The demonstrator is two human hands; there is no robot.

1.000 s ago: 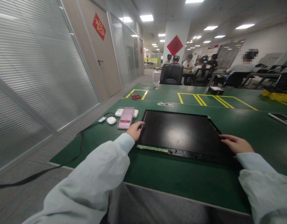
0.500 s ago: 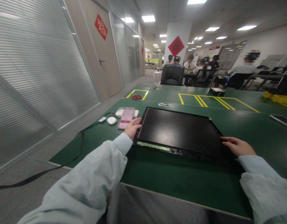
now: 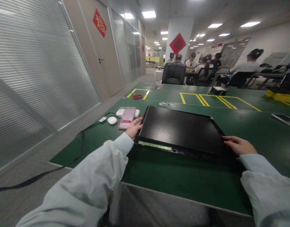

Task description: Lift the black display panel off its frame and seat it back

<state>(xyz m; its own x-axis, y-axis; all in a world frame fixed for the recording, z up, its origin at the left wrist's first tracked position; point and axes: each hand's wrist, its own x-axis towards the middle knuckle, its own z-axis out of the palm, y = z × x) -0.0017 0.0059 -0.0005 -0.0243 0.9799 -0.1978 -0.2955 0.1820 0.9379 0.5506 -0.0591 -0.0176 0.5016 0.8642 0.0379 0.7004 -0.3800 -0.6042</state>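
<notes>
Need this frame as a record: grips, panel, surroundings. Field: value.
Left grip: on black panel, left edge
Right grip: on its right edge
Panel position: over green table; full contact unclear
Near edge: green strip, toward the left
Left of panel: pink-screened phone, small white case
Beyond: red-handled scissors, dark box
Far right: phone-like device

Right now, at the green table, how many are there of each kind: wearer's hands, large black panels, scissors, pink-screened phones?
Wearer's left hand and right hand: 2
Large black panel: 1
Scissors: 1
Pink-screened phone: 1
Total: 5
</notes>
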